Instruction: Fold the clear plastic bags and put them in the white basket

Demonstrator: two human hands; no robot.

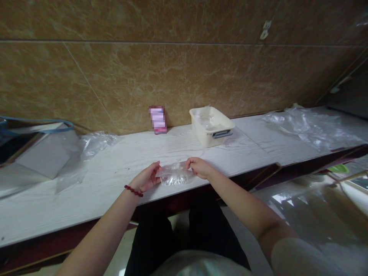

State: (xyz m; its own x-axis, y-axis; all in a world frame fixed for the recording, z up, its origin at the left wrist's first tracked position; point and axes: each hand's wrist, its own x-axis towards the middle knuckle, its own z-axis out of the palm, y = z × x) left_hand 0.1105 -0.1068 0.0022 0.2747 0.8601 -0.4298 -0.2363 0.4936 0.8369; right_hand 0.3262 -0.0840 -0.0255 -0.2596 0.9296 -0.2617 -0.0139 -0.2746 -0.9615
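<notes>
Between my two hands a clear plastic bag (176, 174) is stretched out just above the front edge of the white counter (149, 147). My left hand (148, 177), with a dark red bead bracelet at the wrist, grips the bag's left end between thumb and fingers. The right end is pinched by my right hand (199, 167), its fingers curled. Behind my right hand stands a cream plastic bin (211, 134) with a grey handle, holding clear plastic.
A phone (158, 120) leans against the brown marbled wall. Clear plastic bags (99, 143) lie beside a white box (43, 153) at the left. More clear bags (310, 124) spread over the counter's right side. A socket (266, 30) is on the wall.
</notes>
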